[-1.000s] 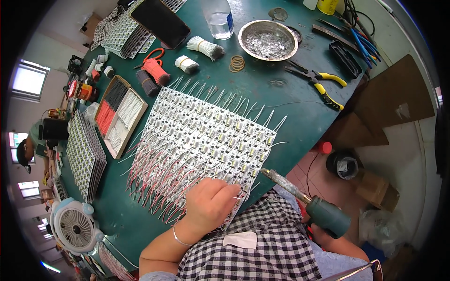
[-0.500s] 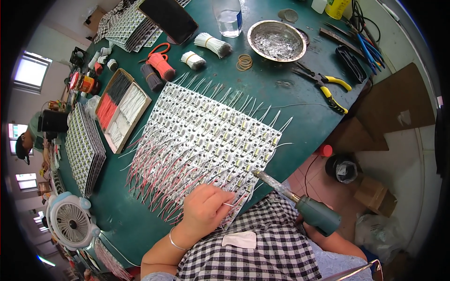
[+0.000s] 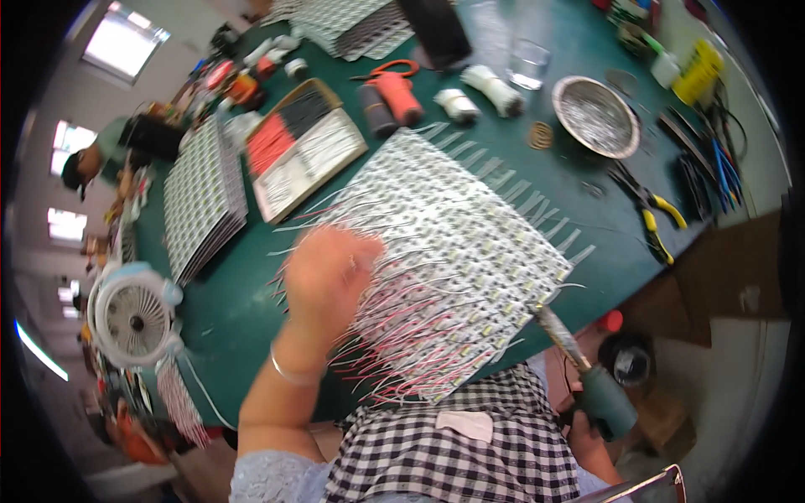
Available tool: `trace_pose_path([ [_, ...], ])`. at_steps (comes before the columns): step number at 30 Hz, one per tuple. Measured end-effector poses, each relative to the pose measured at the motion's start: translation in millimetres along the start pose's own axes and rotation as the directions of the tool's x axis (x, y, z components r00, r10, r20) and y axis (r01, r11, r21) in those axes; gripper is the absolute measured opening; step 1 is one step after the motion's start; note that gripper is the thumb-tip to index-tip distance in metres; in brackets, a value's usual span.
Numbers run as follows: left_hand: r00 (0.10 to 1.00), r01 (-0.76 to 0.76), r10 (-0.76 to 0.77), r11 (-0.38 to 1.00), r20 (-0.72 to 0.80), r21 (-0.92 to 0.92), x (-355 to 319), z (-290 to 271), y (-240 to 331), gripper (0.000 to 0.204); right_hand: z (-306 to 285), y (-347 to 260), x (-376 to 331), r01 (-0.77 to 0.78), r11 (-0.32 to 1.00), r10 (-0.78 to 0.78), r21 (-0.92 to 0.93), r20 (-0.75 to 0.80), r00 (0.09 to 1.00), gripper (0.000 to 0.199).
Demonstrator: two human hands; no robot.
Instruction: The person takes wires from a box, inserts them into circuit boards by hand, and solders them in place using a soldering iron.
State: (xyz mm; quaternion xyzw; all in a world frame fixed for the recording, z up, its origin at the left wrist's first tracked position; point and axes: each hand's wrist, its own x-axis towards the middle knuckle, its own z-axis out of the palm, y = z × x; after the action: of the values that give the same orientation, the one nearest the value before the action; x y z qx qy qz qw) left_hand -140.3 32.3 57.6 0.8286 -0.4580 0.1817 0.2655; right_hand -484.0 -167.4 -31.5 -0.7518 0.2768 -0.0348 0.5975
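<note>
A white panel of small circuit boards (image 3: 470,243) lies on the green table, with thin white wires along its far edge and red and white wires over its left and near part. Over the panel's left side is my left hand (image 3: 327,272). Its fingers look curled but are smeared by motion, so whether they hold anything cannot be made out. My right hand (image 3: 584,429), partly hidden, is closed round the green handle of a soldering iron (image 3: 608,402). The iron's metal tip rests at or just over the panel's right edge.
Left of the panel stand a wire tray (image 3: 306,172), a stack of panels (image 3: 205,201) and a fan (image 3: 134,323). Beyond it lie wire bundles (image 3: 396,99), a metal bowl (image 3: 595,117) and yellow-handled pliers (image 3: 650,210). A person (image 3: 109,155) sits far left.
My left hand has moved away from the panel's near corner, up and left toward the wire tray. The whole view has shifted. The soldering iron stays in my right hand near the panel's edge.
</note>
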Motion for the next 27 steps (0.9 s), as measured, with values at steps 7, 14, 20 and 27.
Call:
trace_pose_path([
  [7, 0.81, 0.584, -0.584, 0.798, 0.051, -0.148, 60.6, -13.8, -187.3, 0.021, 10.4, -26.1, 8.7, 0.124, 0.961, -0.088, 0.247, -0.153, 0.984, 0.037],
  [14, 0.792, 0.607, -0.596, 0.791, 0.134, -0.072, 68.9, 8.3, -242.6, 0.023, 7.7, -41.1, 10.0, -0.058, 0.932, 0.073, 0.357, -0.028, 0.997, 0.037],
  [20, 0.859, 0.366, -0.428, 0.898, 0.282, 0.245, 72.5, 27.6, -182.4, 0.022, 20.0, -40.1, 22.1, 0.099, 0.964, -0.039, 0.245, -0.24, 0.97, 0.033],
  [27, 0.852, 0.449, -0.499, 0.853, 0.161, 0.266, 66.5, 37.2, -180.2, 0.021, 20.0, -34.0, 16.6, 0.163, 0.961, -0.115, 0.223, -0.215, 0.97, 0.034],
])
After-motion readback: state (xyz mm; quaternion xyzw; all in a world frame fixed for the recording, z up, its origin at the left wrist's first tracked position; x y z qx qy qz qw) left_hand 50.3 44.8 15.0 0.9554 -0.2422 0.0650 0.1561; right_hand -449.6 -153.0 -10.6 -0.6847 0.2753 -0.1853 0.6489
